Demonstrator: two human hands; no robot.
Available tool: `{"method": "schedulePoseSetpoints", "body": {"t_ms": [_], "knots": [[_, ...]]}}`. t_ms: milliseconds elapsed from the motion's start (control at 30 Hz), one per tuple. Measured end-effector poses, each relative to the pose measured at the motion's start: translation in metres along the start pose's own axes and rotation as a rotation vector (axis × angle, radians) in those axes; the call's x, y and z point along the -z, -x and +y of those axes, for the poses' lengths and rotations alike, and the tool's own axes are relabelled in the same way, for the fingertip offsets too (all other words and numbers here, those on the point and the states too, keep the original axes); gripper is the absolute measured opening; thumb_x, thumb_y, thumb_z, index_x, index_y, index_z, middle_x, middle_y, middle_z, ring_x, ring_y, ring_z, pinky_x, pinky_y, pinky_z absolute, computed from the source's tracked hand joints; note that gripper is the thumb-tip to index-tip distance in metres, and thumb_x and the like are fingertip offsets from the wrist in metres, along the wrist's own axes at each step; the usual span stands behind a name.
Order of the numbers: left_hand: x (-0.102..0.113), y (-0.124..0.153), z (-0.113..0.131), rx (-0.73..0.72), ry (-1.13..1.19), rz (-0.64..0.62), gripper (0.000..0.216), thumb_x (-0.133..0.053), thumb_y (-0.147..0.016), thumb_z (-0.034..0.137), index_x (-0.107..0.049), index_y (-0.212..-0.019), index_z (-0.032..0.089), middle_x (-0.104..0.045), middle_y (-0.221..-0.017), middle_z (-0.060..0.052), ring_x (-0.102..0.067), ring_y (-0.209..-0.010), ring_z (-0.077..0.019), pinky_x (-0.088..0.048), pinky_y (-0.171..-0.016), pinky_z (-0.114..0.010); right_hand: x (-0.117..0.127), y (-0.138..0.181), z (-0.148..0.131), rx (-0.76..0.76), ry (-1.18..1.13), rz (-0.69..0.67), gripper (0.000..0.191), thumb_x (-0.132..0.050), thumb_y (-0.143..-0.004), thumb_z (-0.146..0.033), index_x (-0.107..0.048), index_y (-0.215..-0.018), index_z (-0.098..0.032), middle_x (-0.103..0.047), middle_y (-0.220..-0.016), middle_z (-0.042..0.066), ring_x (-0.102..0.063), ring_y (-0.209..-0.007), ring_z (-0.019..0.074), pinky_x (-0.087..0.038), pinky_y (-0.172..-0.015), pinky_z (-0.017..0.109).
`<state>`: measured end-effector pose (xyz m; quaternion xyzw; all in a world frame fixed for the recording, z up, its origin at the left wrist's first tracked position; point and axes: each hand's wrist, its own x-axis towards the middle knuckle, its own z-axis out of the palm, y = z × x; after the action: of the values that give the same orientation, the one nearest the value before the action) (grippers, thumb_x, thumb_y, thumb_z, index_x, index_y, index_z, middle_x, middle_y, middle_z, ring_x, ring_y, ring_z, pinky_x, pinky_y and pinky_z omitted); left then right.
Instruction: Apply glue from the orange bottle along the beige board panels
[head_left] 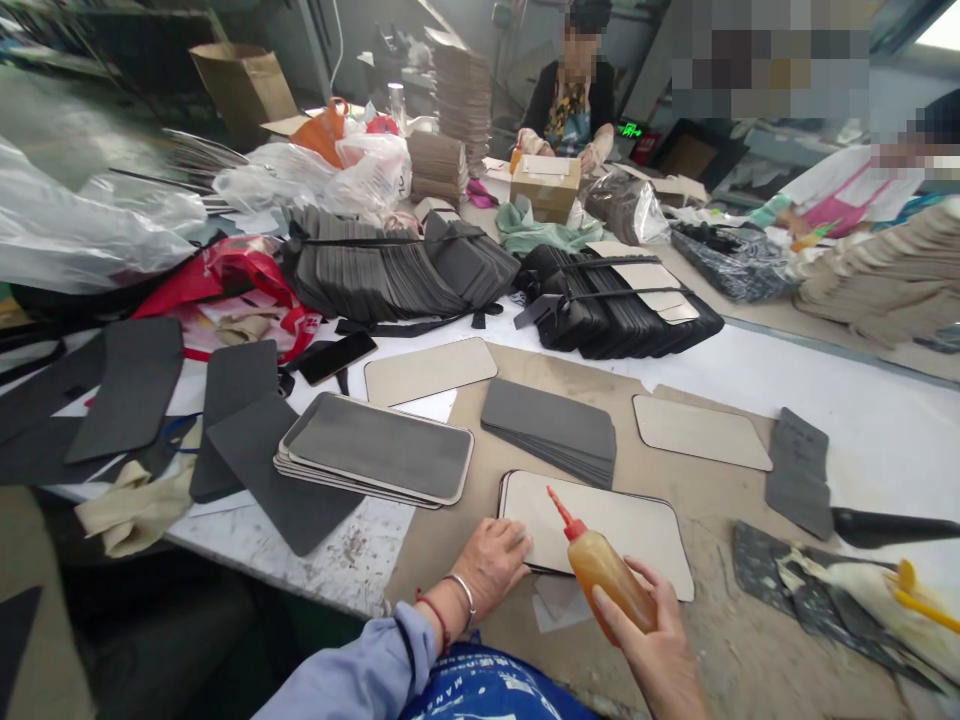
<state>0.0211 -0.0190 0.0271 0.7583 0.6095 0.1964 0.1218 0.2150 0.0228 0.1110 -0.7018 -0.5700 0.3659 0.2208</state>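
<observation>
My right hand (pixel 654 645) is wrapped round an orange glue bottle (pixel 604 572) with a red nozzle that points up and left over a beige rounded board (pixel 630 525). That board lies on a dark piece on the brown work mat (pixel 720 640). My left hand (pixel 491 562) rests with curled fingers on the board's near left corner, holding it down. Just beyond the board sits a stack of grey sheets (pixel 551 425). Left of it is a pile of boards topped with grey (pixel 379 455).
Loose beige boards (pixel 429 370), (pixel 699 430) lie on the table. Bundles of black pieces (pixel 390 270), (pixel 615 300) are further back, with a phone (pixel 337 357), plastic bags and a cardboard box (pixel 546 185). Two other people work at the far side. A black-handled tool (pixel 892 525) lies right.
</observation>
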Motion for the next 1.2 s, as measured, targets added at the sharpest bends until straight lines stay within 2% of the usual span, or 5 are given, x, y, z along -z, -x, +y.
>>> {"method": "schedulePoseSetpoints", "body": {"t_ms": [233, 433, 600, 867, 1200], "knots": [[-0.004, -0.001, 0.0, -0.006, 0.006, 0.06, 0.029, -0.058, -0.079, 0.029, -0.052, -0.106, 0.017, -0.057, -0.108, -0.008, -0.052, -0.099, -0.0208, -0.042, -0.079, -0.035, -0.019, -0.019, 0.011, 0.344, 0.113, 0.09, 0.051, -0.059, -0.065, -0.057, -0.056, -0.1, -0.019, -0.059, -0.099, 0.008, -0.056, -0.093, 0.0257, -0.044, -0.086, 0.044], [-0.001, -0.003, 0.0, -0.039, 0.027, 0.124, 0.025, -0.056, -0.079, 0.024, -0.053, -0.102, 0.016, -0.06, -0.103, -0.008, -0.054, -0.094, -0.0203, -0.044, -0.076, -0.035, -0.032, -0.024, 0.003, 0.481, 0.264, 0.126, 0.04, -0.056, -0.073, -0.051, -0.056, -0.103, -0.024, -0.056, -0.095, 0.006, -0.057, -0.086, 0.0205, -0.048, -0.08, 0.037], [-0.001, -0.003, -0.001, -0.062, 0.006, 0.164, 0.026, -0.058, -0.077, 0.02, -0.054, -0.102, 0.014, -0.06, -0.103, -0.01, -0.054, -0.094, -0.0219, -0.045, -0.076, -0.035, -0.024, -0.023, 0.0, 0.429, 0.389, 0.162, 0.037, -0.053, -0.075, -0.05, -0.056, -0.102, -0.024, -0.052, -0.089, 0.005, -0.056, -0.079, 0.0188, -0.049, -0.073, 0.034], [0.0, -0.003, -0.002, -0.085, -0.016, 0.165, 0.025, -0.055, -0.079, 0.02, -0.055, -0.104, 0.014, -0.061, -0.103, -0.01, -0.055, -0.094, -0.0222, -0.046, -0.076, -0.035, 0.031, -0.033, 0.017, 0.191, 0.613, 0.351, 0.041, -0.048, -0.073, -0.054, -0.056, -0.1, -0.025, -0.047, -0.083, 0.003, -0.055, -0.07, 0.0198, -0.046, -0.059, 0.033], [-0.007, 0.001, -0.007, -0.137, -0.107, 0.209, 0.024, -0.044, -0.083, 0.015, -0.058, -0.103, 0.015, -0.063, -0.102, -0.011, -0.056, -0.092, -0.0212, -0.048, -0.075, -0.034, -0.016, -0.013, -0.019, 0.336, 0.516, 0.152, 0.029, -0.055, -0.074, -0.038, -0.057, -0.1, -0.026, -0.048, -0.084, 0.002, -0.056, -0.072, 0.0157, -0.048, -0.062, 0.027]]}}
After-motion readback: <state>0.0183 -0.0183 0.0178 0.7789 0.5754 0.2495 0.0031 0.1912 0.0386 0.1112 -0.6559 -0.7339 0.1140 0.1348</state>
